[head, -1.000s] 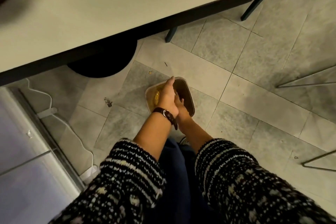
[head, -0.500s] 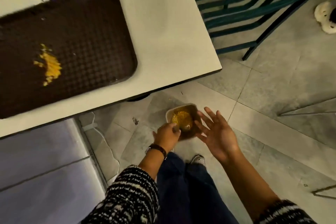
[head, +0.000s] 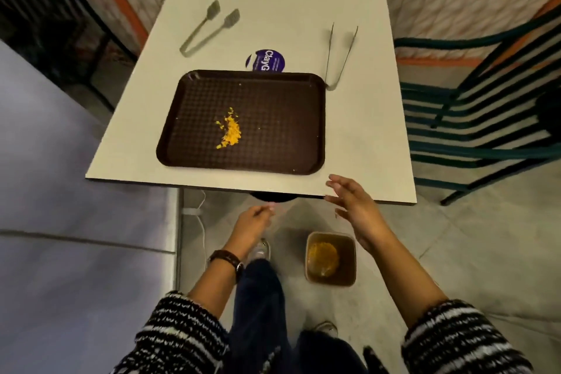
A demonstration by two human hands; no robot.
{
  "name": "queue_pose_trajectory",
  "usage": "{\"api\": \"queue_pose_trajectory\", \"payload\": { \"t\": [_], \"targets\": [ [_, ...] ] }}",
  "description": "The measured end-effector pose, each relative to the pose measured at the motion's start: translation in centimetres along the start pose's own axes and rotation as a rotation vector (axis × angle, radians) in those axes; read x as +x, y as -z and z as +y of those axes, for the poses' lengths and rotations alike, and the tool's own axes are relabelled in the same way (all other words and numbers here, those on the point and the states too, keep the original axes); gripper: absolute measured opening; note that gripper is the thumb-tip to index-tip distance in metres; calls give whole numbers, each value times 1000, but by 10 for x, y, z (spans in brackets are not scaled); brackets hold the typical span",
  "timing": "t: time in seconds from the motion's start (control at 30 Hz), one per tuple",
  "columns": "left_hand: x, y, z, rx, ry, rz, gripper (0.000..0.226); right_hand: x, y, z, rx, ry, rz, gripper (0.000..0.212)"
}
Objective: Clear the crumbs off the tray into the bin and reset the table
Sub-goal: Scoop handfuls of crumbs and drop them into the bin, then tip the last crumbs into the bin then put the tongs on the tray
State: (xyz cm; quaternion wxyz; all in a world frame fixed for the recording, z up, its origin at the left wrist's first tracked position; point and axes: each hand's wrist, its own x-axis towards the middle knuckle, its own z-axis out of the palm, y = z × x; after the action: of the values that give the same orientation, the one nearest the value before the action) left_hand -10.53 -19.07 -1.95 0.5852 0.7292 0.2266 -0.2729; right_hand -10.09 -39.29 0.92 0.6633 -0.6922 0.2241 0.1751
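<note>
A dark brown tray (head: 273, 118) lies on the white table (head: 364, 136), with a small heap of yellow crumbs (head: 229, 130) left of its middle. On the floor below the table's near edge stands a small bin (head: 346, 261) with yellow crumbs inside. My right hand (head: 355, 206) hovers open at the table's near edge, above the bin. My left hand (head: 253, 223) is lower, under the table edge, empty, fingers loosely curled and blurred.
Two metal tongs (head: 206, 28) (head: 338, 55) and a round purple lid (head: 265, 60) lie behind the tray. A green slatted chair (head: 473, 118) stands to the right. A grey surface (head: 76, 191) runs along the left, with a white cable (head: 202, 222) on the floor.
Both hands have left the bin on the floor and risen toward the table edge. My view has tilted up, so the whole tray and table now show.
</note>
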Motion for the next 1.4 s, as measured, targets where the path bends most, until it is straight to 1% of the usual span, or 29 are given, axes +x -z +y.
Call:
{"api": "queue_pose_trajectory", "payload": {
  "t": [0.13,0.27,0.33,0.47,0.53,0.6,0.67,0.7,0.77,0.83,0.87,0.93,1.0,1.03,1.1,1.17,1.23,1.3,1.37,1.4],
  "targets": [
    [31,34,28,-35,-6,35,26,64,-22,-44,-300,139,86,28],
    [74,65,45,-73,-15,48,28,163,-43,-83,-625,294,112,30],
    [87,76,48,-76,-4,10,28,208,-52,-97,-761,325,111,34],
    [114,100,50,-101,105,-79,31,281,-78,-127,-951,378,148,49],
    [126,111,51,-92,130,-99,31,306,-88,-138,-1114,331,154,60],
    [135,122,54,-82,150,-83,29,323,-94,-142,-1227,230,126,67],
    [137,129,57,-65,147,-88,26,328,-95,-141,-1298,174,114,66],
    [137,132,57,-68,142,-85,23,327,-95,-138,-1321,189,126,63],
    [135,138,52,-92,127,-35,17,320,-91,-129,-1323,245,186,51],
    [130,144,38,-131,67,117,8,305,-86,-115,-1311,278,266,40],
    [124,146,28,-129,12,218,11,295,-83,-106,-1339,292,294,38],
    [106,144,12,-97,-99,429,35,269,-73,-84,-1420,341,335,36],
    [83,137,1,-76,-128,596,46,239,-65,-62,-1454,396,342,33],
    [71,131,-6,-84,-121,636,47,223,-62,-51,-1450,410,337,31],
    [48,113,-26,-135,-93,651,47,188,-56,-31,-1400,422,320,28],
    [31,93,-50,-241,-41,599,43,154,-50,-10,-1321,409,291,25],
    [13,69,-77,-292,17,557,38,114,-42,14,-1212,347,268,23],
    [-4,49,-100,-271,33,616,38,76,-31,37,-1005,234,273,20],
    [-26,28,-123,-217,-9,695,36,37,-17,58,-791,131,276,17],
    [-38,18,-133,-197,-38,730,36,20,-8,70,-722,104,265,16]
  ]
}}
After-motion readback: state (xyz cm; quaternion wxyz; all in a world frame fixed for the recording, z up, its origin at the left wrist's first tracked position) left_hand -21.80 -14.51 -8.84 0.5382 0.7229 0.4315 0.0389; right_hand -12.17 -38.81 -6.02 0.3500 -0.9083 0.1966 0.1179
